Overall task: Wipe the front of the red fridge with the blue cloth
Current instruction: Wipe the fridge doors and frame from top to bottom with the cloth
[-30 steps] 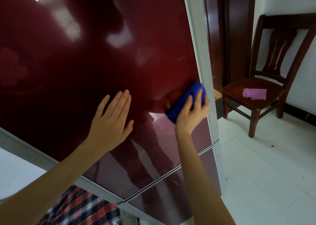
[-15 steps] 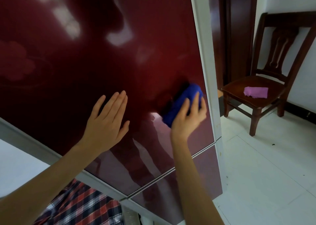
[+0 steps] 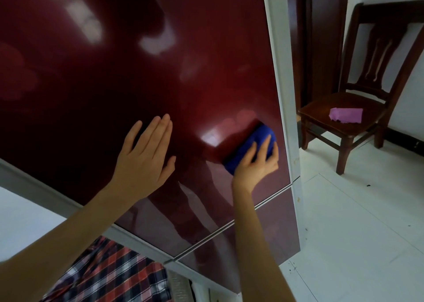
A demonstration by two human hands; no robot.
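1. The right hand (image 3: 254, 166) held the blue cloth (image 3: 247, 143) bunched into a wad. Its fingers curved over the cloth and pressed it against the red fridge (image 3: 114, 83).
2. The cloth sat low on the upper door, close to the pale right-hand edge trim and just above the seam (image 3: 263, 202) that divides the upper door from the lower panel.
3. The left hand (image 3: 144, 161) lay flat on the door well to the left of the cloth. Its fingers were straight and together and held nothing, so it was probably bracing.
4. Progress: I judged the wiping to be under way, not finished. The cloth was blurred at its edges, which fits a stroke in motion.
5. The gloss and reflections hid any streaks, so which parts were already clean could not be told.
6. Likely left to do: the lower panel below the seam, and possibly the wide left and upper stretches of the door.
7. Surroundings: a wooden chair (image 3: 344, 127) stood to the right with a pink cloth (image 3: 346, 115) on its seat, and plaid fabric (image 3: 110, 272) showed at the bottom left.
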